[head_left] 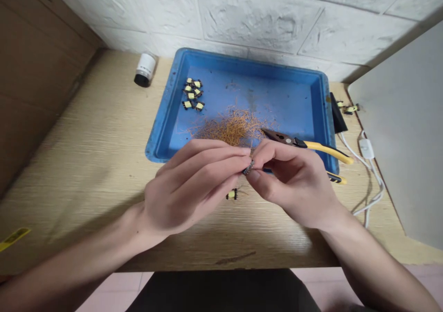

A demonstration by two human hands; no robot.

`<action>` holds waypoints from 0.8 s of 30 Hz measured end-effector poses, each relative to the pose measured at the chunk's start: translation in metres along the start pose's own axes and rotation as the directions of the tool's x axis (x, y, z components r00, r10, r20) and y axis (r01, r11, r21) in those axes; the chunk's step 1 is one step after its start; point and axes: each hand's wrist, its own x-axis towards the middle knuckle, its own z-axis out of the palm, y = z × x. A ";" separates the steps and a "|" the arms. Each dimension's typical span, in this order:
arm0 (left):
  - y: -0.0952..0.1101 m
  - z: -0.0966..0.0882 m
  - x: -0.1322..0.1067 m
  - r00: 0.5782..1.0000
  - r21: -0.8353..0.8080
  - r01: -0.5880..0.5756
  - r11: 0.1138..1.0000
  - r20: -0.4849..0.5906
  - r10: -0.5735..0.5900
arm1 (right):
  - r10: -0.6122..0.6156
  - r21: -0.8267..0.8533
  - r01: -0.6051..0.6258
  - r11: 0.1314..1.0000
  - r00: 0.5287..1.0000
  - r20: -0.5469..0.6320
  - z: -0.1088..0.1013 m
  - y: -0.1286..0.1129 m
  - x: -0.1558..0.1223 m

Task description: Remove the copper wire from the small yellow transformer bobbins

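Observation:
My left hand [197, 183] and my right hand [294, 178] meet above the front rim of a blue tray [294, 90]. Between their fingertips they pinch a small dark part with a row of metal pins [248, 167], mostly hidden by the fingers; it resembles the small transformers nearby. Just below the hands, one small transformer [231, 194] with yellow tape and loose fine wires lies on the table. Beyond the fingers, a pile of cut copper-coloured wire [230, 129] covers part of the tray floor. Pliers with yellow handles [323, 149] rest across the tray's right front, partly behind my right hand.
Several yellow-taped transformers [192, 94] sit in the tray's left side. A white and black cylinder [144, 69] lies at the back left. Right of the tray are a black object [338, 113], more transformers [351, 109] and a white cable with a switch [366, 149]. A white wall [256, 19] closes the back.

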 end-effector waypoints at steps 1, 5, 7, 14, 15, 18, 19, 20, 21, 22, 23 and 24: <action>0.000 -0.001 -0.001 1.000 -0.004 -0.002 1.000 -0.004 0.002 | -0.001 -0.009 0.001 1.000 1.000 0.006 0.000 0.000 0.000; -0.001 -0.003 -0.005 1.000 0.011 -0.018 1.000 -0.015 0.019 | 0.027 -0.005 -0.027 1.000 1.000 -0.012 0.000 -0.001 -0.001; -0.002 -0.005 -0.007 0.999 0.032 -0.039 0.999 0.004 0.039 | 0.056 0.007 -0.056 0.998 0.998 -0.038 0.000 -0.003 0.000; -0.003 -0.009 -0.011 0.998 0.104 -0.038 0.994 0.048 0.033 | 0.176 -0.030 -0.180 0.983 0.979 -0.097 0.002 -0.012 0.001; -0.004 -0.009 -0.012 0.998 0.109 -0.045 0.993 0.042 0.041 | 0.181 -0.043 -0.186 0.982 0.978 -0.100 0.002 -0.012 0.001; -0.005 -0.010 -0.011 0.998 0.125 -0.064 0.990 0.027 0.061 | 0.174 -0.089 -0.187 0.978 0.976 -0.129 0.003 -0.013 0.000; -0.006 -0.010 -0.011 0.998 0.128 -0.068 0.989 0.026 0.065 | 0.162 -0.107 -0.177 0.978 0.977 -0.142 0.003 -0.013 -0.001; -0.006 -0.010 -0.010 0.998 0.130 -0.065 0.989 0.028 0.061 | 0.145 -0.124 -0.164 0.979 0.978 -0.148 0.003 -0.013 -0.001; -0.006 -0.010 -0.010 0.998 0.131 -0.059 0.990 0.029 0.056 | 0.127 -0.141 -0.148 0.979 0.981 -0.148 0.003 -0.012 -0.001; -0.006 -0.011 -0.009 0.998 0.128 -0.050 0.990 0.033 0.046 | 0.106 -0.156 -0.128 0.980 0.984 -0.142 0.003 -0.012 -0.001; -0.006 -0.011 -0.009 0.998 0.121 -0.044 0.992 0.038 0.040 | 0.084 -0.169 -0.106 0.980 0.988 -0.133 0.003 -0.012 -0.002; -0.006 -0.011 -0.009 0.998 0.113 -0.042 0.993 0.041 0.037 | 0.061 -0.184 -0.083 0.979 0.990 -0.125 0.003 -0.011 -0.002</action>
